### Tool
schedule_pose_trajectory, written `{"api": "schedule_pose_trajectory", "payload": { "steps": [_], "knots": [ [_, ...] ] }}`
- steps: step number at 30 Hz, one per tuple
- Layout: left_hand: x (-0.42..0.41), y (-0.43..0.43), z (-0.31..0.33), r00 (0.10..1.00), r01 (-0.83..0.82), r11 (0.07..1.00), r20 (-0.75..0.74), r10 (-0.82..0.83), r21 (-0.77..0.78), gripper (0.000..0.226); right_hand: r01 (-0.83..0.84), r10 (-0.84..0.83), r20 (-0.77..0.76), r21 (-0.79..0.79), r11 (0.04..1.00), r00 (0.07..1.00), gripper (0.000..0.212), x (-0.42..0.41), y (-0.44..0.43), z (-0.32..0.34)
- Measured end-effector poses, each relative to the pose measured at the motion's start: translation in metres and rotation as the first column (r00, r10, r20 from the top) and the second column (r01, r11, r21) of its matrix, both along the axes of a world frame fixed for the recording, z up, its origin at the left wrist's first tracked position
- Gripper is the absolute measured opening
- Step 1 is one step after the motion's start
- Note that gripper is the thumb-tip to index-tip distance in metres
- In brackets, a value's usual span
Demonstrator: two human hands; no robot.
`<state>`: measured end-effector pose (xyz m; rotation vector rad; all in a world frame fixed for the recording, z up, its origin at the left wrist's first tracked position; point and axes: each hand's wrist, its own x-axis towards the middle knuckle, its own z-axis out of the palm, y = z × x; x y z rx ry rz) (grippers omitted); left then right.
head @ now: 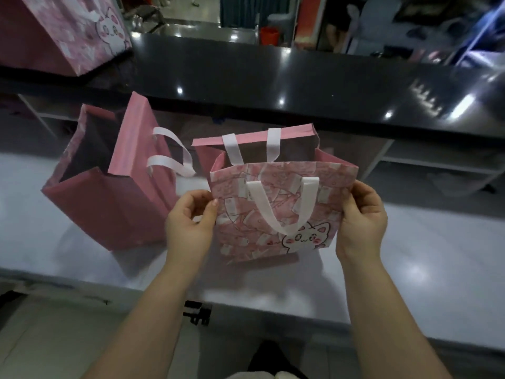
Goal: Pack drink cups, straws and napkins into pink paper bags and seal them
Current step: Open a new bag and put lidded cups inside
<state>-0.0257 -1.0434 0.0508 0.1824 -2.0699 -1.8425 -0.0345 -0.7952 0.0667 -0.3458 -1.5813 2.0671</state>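
A pink paper bag (276, 212) with a cartoon cat print and white handles stands open on the white counter (410, 255). My left hand (188, 222) pinches its left side edge. My right hand (360, 217) grips its right side edge. The bag's mouth is open and its back flap stands up. What is inside is hidden. A second pink bag (114, 192) stands open to the left, its flap and white handles raised. No cups, straws or napkins are in view.
A third pink cat-print bag (68, 31) sits on the raised black glossy counter (273, 77) at the back left. White shelves (426, 162) run under that counter. The counter's front edge lies close to my body.
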Motion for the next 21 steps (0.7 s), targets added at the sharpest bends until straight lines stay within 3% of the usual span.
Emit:
{"api": "schedule_pose_trajectory", "payload": {
  "steps": [8, 15, 21],
  "knots": [
    [0.025, 0.013, -0.014, 0.969, 0.237, 0.971, 0.066, -0.239, 0.035, 0.018, 0.296, -0.295, -0.033, 0.04, 0.954, 0.955, 0.028, 0.094, 0.004, -0.019],
    [0.052, 0.068, -0.015, 0.875, 0.462, 0.881, 0.108, -0.471, 0.097, 0.01, 0.53, -0.528, -0.085, -0.005, 0.848, 0.845, 0.028, 0.176, 0.038, -0.027],
    [0.076, 0.132, 0.008, 0.76, 0.631, 0.762, 0.083, -0.645, 0.142, 0.026, 0.679, -0.688, -0.118, -0.109, 0.726, 0.716, 0.021, 0.226, 0.078, -0.011]
  ]
}}
